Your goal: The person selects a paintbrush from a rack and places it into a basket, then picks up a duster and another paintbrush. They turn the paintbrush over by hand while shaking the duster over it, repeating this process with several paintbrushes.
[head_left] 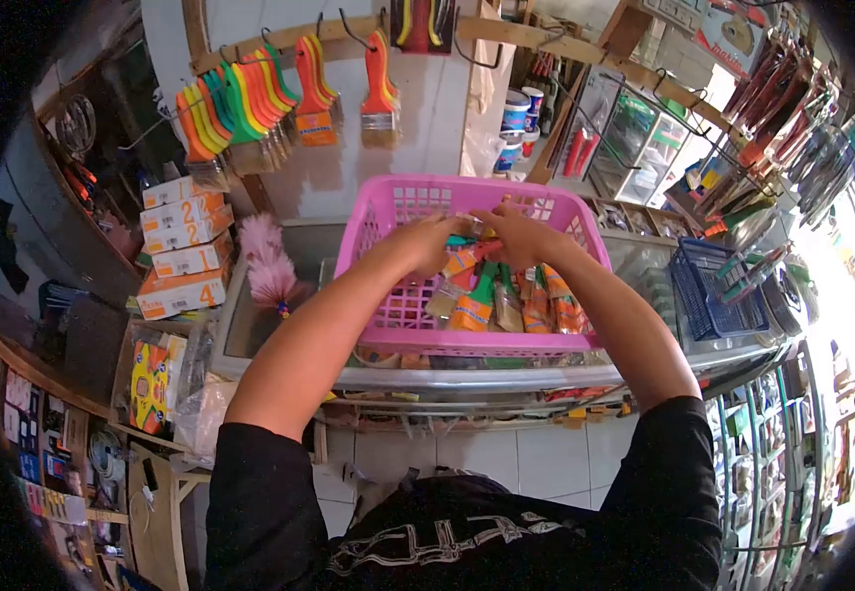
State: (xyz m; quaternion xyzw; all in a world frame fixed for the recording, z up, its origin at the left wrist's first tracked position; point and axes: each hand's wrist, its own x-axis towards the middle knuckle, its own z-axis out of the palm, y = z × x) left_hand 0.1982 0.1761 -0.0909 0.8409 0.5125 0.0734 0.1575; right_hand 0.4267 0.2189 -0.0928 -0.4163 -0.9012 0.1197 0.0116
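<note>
A pink plastic basket (pixel 486 341) stands on the glass counter, with several paint brushes (pixel 475 303) in its middle and right part. Both of my hands reach over its far half. My left hand (pixel 429 242) is bent inward above the brushes, near a teal-handled one. Close beside it on the right, my right hand (pixel 518 234) has its fingers curled, with a small yellow thing near the fingertips. What either hand grips is too small to make out.
Brushes with coloured handles (pixel 240 108) hang from hooks on a wooden rail behind the counter. Stacked boxes (pixel 186 246) and a pink feather duster (pixel 268 258) are at the left. A blue basket (pixel 708 295) stands at the right. The counter's metal front edge (pixel 467 377) runs before me.
</note>
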